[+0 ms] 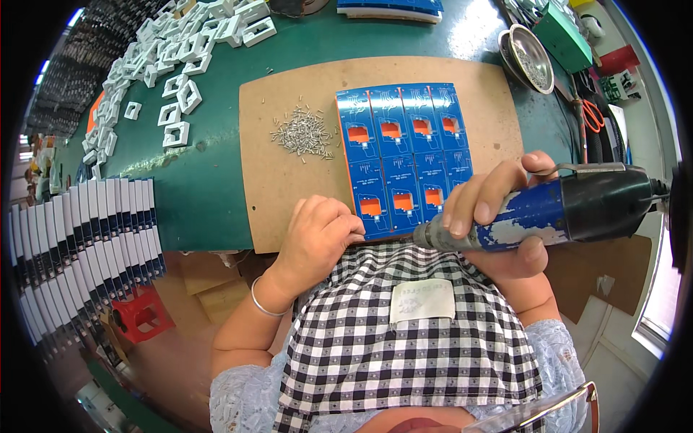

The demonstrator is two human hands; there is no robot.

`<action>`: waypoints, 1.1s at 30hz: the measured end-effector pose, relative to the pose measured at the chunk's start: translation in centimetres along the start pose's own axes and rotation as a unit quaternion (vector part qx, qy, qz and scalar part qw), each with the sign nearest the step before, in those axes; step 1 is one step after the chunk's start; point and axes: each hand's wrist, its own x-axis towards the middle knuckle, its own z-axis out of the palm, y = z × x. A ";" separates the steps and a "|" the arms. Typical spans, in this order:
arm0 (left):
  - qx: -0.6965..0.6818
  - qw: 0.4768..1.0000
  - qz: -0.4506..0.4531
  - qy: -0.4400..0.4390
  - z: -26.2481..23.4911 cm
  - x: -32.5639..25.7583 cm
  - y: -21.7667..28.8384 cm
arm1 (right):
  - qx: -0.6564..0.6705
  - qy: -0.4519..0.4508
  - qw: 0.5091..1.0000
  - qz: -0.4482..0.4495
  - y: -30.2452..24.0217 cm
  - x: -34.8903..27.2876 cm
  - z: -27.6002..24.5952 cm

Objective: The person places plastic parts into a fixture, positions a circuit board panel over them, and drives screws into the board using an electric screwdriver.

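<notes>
The right hand point(498, 209) is clamped around a blue-and-black electric screwdriver point(548, 213), its tip at the near edge of a blue circuit-board panel point(404, 155). The left hand point(321, 234), fingers curled together, presses the panel's near left corner on the brown board point(281, 166).

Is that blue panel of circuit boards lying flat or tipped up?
Flat. The blue panel lies face up on the brown board, with the left hand at its near edge.
</notes>
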 end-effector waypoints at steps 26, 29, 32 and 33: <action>-0.029 0.998 0.004 0.061 0.9 -0.4 -0.7 | -0.089 -0.126 0.985 0.077 0.4 1.1 3.3; 0.008 0.998 0.003 0.066 1.1 -0.3 -0.3 | -0.095 -0.146 0.983 0.052 0.8 1.5 3.0; 0.035 0.995 0.020 0.087 1.5 -0.6 -0.3 | -0.088 -0.156 0.983 0.026 1.3 1.6 2.8; 0.033 0.995 0.020 0.088 1.5 -0.7 -0.2 | -0.090 -0.156 0.983 0.027 1.4 1.5 2.8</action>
